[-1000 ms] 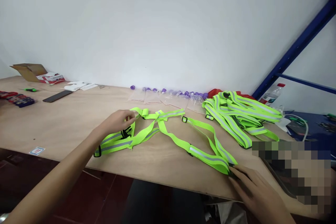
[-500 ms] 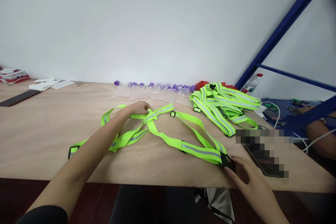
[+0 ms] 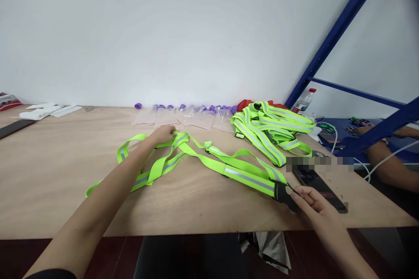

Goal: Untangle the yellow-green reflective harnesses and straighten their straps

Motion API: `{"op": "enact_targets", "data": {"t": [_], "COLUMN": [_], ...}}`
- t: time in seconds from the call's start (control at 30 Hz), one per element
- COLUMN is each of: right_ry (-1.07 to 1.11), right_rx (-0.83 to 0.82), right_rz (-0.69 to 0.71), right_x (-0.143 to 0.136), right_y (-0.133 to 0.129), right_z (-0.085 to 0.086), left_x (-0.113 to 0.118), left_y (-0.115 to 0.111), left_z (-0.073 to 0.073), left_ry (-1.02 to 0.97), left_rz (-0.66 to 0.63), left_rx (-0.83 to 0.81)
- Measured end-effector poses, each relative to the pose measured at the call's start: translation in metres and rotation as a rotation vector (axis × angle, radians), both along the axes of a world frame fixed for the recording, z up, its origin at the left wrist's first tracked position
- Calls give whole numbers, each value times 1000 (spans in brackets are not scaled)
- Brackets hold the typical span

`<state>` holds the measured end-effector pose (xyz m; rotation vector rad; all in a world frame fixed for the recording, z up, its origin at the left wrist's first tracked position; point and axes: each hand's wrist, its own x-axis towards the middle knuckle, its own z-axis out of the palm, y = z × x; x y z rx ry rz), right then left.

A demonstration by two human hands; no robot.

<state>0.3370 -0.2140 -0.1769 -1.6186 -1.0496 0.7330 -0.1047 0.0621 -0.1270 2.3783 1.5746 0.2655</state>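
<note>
The reflective harness (image 3: 250, 178) lies towards the desk's (image 3: 183, 213) front edge, seemingly being straightened. The left hand's (image 3: 163, 134) fingers close at its crossing; the right hand's (image 3: 319, 209) pinch its black end (image 3: 283, 194). Flattening calls for light, even tension.

Left arm (image 3: 98, 202): black sleeve (image 3: 52, 274) at upper end, curved hem, bare below. Left hand (image 3: 163, 133), right hand (image 3: 311, 204): bare. Right forearm (image 3: 343, 244): bare, slender. Lap (image 3: 190, 257): dark clothing, details lost in shadow.
</note>
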Motion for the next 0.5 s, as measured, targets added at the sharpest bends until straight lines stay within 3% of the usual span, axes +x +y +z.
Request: {"op": "enact_targets", "data": {"t": [0.13, 0.23, 0.37, 0.4, 0.5], "right_ry": [19, 52, 83, 71, 7], "right_rx": [16, 73, 159, 182, 232], "right_rz": [-68, -124, -121, -104, 14], "right_x": [-7, -22, -43, -48, -62], "right_y": [4, 11, 22, 25, 33], "right_z": [-3, 3, 14, 16, 24], "left_x": [34, 76, 136, 148, 175], "left_y": [-33, -73, -122, -131, -149], "left_z": [18, 21, 0, -7, -22], "left_ry": [-163, -257, -348, -454, -687], "left_rz": [-20, -244, -503, -549, -513], "left_rx": [183, 177, 46, -66, -363]}}
